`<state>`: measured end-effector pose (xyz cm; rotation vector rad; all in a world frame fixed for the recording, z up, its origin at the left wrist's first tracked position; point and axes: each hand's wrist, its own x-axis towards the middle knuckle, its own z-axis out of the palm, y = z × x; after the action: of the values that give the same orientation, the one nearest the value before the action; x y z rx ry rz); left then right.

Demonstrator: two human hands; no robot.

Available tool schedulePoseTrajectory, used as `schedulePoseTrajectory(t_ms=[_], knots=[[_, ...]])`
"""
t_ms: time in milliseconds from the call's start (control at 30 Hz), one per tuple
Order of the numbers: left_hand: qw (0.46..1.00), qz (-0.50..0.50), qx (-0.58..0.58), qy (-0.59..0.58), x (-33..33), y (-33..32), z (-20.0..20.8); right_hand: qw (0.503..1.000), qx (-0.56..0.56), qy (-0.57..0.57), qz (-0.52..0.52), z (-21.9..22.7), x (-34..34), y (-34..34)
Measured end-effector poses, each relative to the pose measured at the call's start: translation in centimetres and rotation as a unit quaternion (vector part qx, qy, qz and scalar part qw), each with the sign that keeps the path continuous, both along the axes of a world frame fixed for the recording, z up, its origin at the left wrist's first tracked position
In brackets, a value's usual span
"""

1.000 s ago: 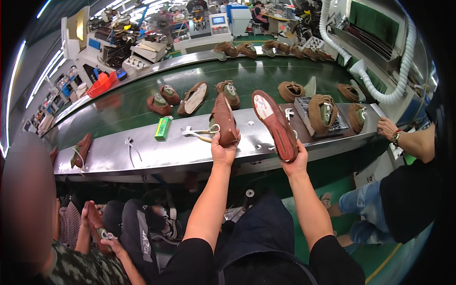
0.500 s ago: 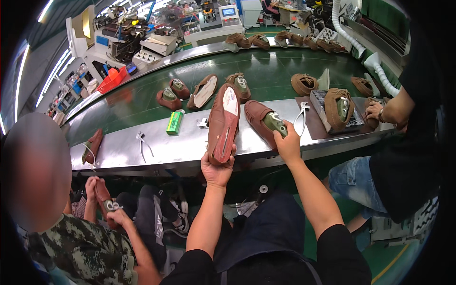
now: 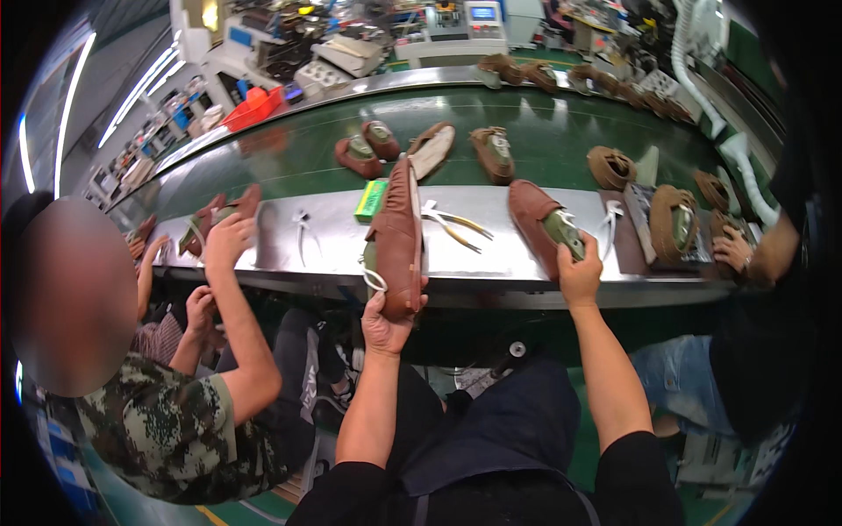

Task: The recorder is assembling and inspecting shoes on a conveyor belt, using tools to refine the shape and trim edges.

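Observation:
My left hand (image 3: 392, 328) is closed around the heel end of a brown leather moccasin (image 3: 401, 237). This shoe is raised toe up in front of the bench, its side and stitched toe seam showing, with a green last and a white loop at its opening. My right hand (image 3: 579, 270) grips the green last at the heel end of a second brown moccasin (image 3: 531, 210), which is tilted over the metal bench edge with its toe pointing away. Yellow-handled pliers (image 3: 458, 226) lie between the two shoes. Other pliers (image 3: 610, 221) lie just right of my right hand's shoe.
A green-and-yellow box (image 3: 370, 200) stands behind the left shoe. On the green conveyor (image 3: 289, 151) sit several brown shoes, one a tan shoe (image 3: 492, 155). Pliers (image 3: 303, 235) lie on the bench further left. A co-worker's hand (image 3: 230, 241) is at left, another's hand (image 3: 732, 249) at right.
The left moccasin has turned from showing its sole to showing its side and upper. My right hand keeps its hold. The left co-worker's hand has risen to a shoe on the bench. The view has shifted.

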<state>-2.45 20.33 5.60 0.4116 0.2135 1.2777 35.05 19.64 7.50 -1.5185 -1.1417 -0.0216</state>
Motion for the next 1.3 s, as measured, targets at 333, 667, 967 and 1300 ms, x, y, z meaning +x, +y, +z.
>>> schedulePoseTrajectory(t_ms=[333, 667, 967, 1300], knots=[[0.993, 0.055, 0.046, 0.097, -1.4, 0.4, -0.9, 1.000, 0.027, 0.000, 0.001, -2.7, 2.4, 0.2], [0.854, 0.151, 0.122, 0.483, 0.4, -0.3, 2.2, 1.000, 0.017, -0.016, -0.010, -2.8, 1.5, 0.9], [0.710, 0.250, 0.215, 0.622, 2.8, -1.5, 1.2, 1.000, 0.017, -0.025, -0.007, -3.6, 1.7, 1.0], [0.706, 0.265, 0.218, 0.619, 3.4, -2.0, 1.0, 1.000, 0.022, -0.021, -0.002, -3.6, 1.9, 0.8]])
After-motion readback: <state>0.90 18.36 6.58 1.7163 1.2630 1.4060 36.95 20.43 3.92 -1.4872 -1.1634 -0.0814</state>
